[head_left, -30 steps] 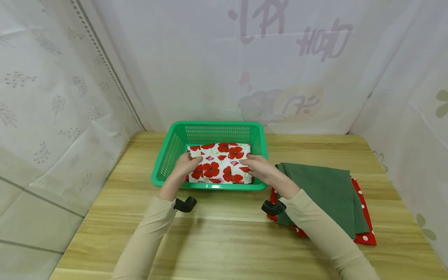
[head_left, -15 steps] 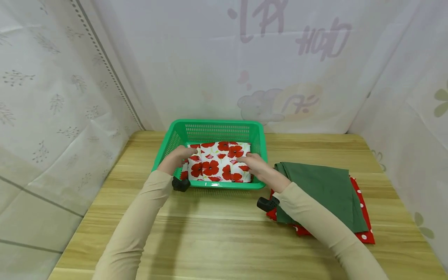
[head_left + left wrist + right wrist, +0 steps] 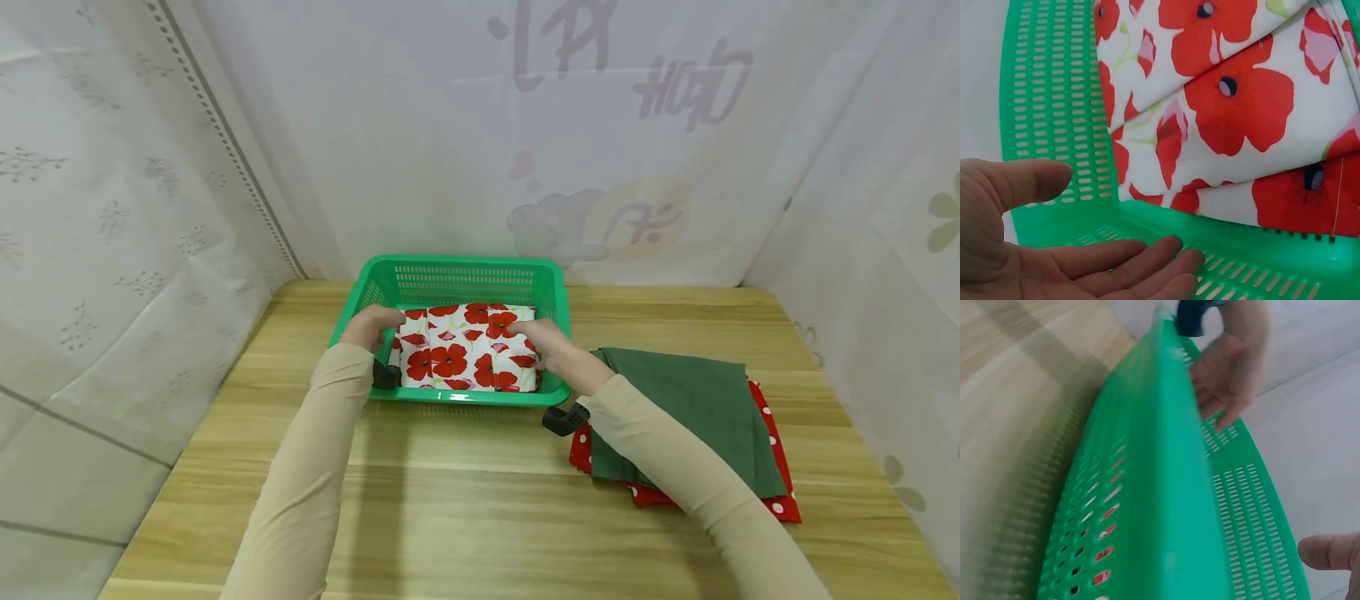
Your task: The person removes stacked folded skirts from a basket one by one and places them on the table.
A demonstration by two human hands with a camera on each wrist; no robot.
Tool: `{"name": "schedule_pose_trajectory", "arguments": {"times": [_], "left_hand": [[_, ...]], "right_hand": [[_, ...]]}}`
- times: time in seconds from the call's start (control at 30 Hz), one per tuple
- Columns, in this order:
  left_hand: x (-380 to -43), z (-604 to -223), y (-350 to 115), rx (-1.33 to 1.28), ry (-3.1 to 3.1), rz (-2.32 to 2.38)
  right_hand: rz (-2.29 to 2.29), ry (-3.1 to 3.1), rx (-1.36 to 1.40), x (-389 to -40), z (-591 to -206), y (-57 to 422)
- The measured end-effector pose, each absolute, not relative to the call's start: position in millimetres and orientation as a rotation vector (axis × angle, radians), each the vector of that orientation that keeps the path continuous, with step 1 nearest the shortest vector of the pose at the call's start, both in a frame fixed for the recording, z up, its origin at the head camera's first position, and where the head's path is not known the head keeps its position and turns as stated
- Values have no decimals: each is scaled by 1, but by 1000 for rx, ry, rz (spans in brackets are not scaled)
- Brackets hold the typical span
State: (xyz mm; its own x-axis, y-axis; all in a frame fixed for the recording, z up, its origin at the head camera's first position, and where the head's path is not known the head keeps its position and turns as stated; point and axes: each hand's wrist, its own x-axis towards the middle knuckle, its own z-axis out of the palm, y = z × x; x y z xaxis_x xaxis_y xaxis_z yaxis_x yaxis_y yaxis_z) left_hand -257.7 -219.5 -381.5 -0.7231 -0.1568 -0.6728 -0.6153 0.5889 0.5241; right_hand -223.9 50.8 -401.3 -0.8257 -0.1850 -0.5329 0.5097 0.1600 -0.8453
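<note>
A folded white cloth with red poppies lies inside a green plastic basket. At the basket's left side is my left hand; in the left wrist view its fingers are extended and it holds nothing, apart from the cloth's folded edge. My right hand is over the right part of the basket, its thumb and fingers apart near the cloth's right edge. Only its thumb shows in the right wrist view, beyond the basket wall, so its fingers are hidden there.
Right of the basket, a folded dark green cloth lies on a red cloth with white dots, partly under my right forearm. The wooden table meets a pale printed curtain behind the basket.
My left hand has moved left, away from the poppy cloth toward the basket's left side. My right hand has shifted slightly up and stays over the right side. The cloth stays in the basket.
</note>
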Motion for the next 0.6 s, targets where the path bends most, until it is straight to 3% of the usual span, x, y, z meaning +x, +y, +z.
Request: {"name": "schedule_pose_trajectory", "arguments": {"times": [0.6], "left_hand": [[-251,-384,-226,-525,2167,1032]], "right_hand": [[-1648,1945,378,-231,-406,45]]}}
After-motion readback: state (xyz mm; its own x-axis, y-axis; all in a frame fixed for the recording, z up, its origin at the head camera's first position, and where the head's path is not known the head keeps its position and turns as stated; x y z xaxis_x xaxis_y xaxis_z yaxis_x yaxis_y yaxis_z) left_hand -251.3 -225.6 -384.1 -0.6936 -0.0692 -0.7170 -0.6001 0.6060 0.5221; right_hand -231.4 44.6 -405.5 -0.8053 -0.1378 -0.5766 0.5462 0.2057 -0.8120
